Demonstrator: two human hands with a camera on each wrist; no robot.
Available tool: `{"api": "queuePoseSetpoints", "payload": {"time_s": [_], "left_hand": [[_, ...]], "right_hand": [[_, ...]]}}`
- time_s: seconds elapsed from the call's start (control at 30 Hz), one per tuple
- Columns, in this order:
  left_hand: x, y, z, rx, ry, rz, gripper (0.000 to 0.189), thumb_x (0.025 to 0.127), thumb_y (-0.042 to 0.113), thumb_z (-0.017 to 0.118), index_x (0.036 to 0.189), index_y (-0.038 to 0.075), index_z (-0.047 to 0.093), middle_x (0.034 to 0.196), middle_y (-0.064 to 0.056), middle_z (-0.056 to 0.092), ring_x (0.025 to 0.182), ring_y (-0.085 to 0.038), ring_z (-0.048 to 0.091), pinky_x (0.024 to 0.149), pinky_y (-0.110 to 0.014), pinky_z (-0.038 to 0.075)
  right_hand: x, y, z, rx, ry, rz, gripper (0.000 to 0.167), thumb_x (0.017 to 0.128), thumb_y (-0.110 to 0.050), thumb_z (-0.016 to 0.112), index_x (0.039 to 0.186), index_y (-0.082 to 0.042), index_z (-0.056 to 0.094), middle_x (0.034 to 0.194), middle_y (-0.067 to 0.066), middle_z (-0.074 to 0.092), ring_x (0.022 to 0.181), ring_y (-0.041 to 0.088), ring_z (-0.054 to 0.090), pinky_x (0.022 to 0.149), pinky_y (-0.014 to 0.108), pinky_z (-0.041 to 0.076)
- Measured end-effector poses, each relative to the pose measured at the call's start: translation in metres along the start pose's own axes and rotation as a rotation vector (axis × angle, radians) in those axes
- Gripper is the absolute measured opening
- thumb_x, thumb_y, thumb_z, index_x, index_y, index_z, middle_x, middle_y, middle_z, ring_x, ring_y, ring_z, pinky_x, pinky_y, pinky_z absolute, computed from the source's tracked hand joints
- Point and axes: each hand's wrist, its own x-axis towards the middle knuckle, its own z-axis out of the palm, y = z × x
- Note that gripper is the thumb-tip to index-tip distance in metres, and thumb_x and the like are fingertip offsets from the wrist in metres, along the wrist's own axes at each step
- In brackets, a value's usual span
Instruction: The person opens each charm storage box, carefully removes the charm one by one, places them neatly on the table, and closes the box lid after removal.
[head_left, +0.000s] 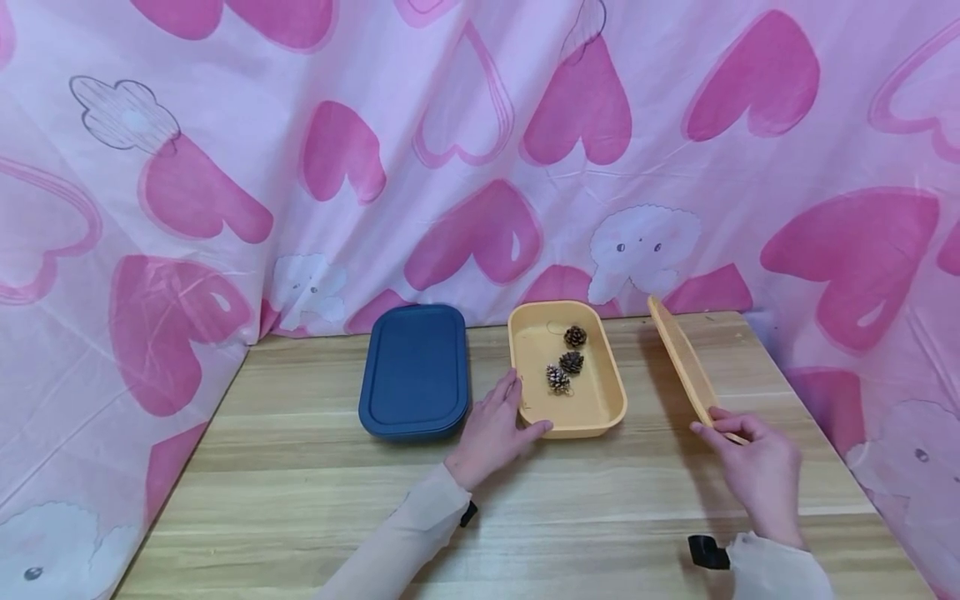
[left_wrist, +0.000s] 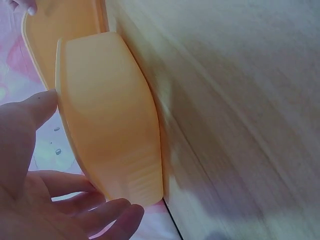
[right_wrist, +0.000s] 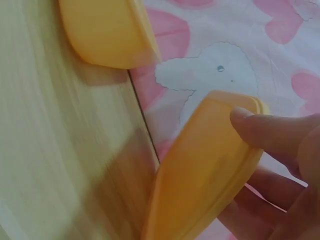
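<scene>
A yellow rectangular box stands uncovered on the table, with three small pine cones inside. At its near left corner, my left hand touches the rim, thumb on the near edge and fingers along the left side. The left wrist view shows the box's outer wall beside that thumb and fingers. To the right of the box, my right hand pinches a yellow lid by its near end, thumb on one face and fingers behind. The lid is tilted up on edge, apart from the box.
A dark blue lidded box stands left of the yellow one. Behind the wooden table hangs a pink curtain with hearts, also along both sides. Black straps show at the wrists.
</scene>
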Motion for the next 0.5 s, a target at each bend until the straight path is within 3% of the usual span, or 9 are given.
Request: {"api": "queuePoseSetpoints", "payload": {"time_s": [0.1,0.17,0.2,0.43,0.5], "left_hand": [[-0.0002,-0.0001,0.0004,0.002,-0.005,-0.002,0.087,0.088,0.059,0.059,0.146,-0.001,0.037,0.156,-0.016,0.03,0.137,-0.035,0.04,0.107,-0.054,0.039],[-0.0003,-0.0001,0.0007,-0.002,-0.004,-0.001,0.087,0.088,0.059,0.059,0.146,-0.001,0.037,0.156,-0.016,0.03,0.138,-0.036,0.04,0.107,-0.055,0.039],[-0.0003,0.0,0.0008,-0.003,-0.004,-0.001,0.087,0.088,0.059,0.059,0.146,-0.001,0.037,0.156,-0.016,0.03,0.138,-0.036,0.04,0.107,-0.056,0.039],[-0.0007,-0.0001,0.0009,-0.009,-0.001,0.004,0.085,0.088,0.057,0.06,0.146,-0.002,0.037,0.156,-0.018,0.03,0.137,-0.037,0.04,0.107,-0.056,0.039],[-0.0009,-0.0003,0.0009,-0.009,-0.001,0.004,0.086,0.088,0.058,0.059,0.146,-0.002,0.037,0.156,-0.018,0.03,0.137,-0.037,0.04,0.107,-0.055,0.039]], "right_hand": [[-0.0012,0.001,0.0017,-0.033,-0.047,0.004,0.026,0.077,-0.027,0.082,0.087,-0.003,0.075,0.114,0.01,0.07,0.106,0.011,0.066,0.068,0.004,0.037],[-0.0017,0.002,0.0027,-0.04,-0.077,-0.011,0.026,0.079,-0.026,0.081,0.088,-0.002,0.075,0.117,0.013,0.068,0.116,0.031,0.062,0.07,0.004,0.036],[-0.0018,0.0026,0.0031,-0.04,-0.089,-0.02,0.025,0.079,-0.025,0.08,0.088,-0.002,0.075,0.118,0.014,0.067,0.117,0.036,0.06,0.071,0.005,0.036],[-0.001,0.0052,0.0077,-0.085,-0.12,-0.109,0.017,0.082,-0.019,0.078,0.086,-0.003,0.075,0.117,0.018,0.068,0.109,0.039,0.063,0.068,0.006,0.037],[-0.0005,0.0067,0.0092,-0.088,-0.104,-0.144,0.014,0.08,-0.018,0.079,0.083,-0.005,0.074,0.114,0.019,0.069,0.097,0.023,0.069,0.064,0.002,0.035]]}}
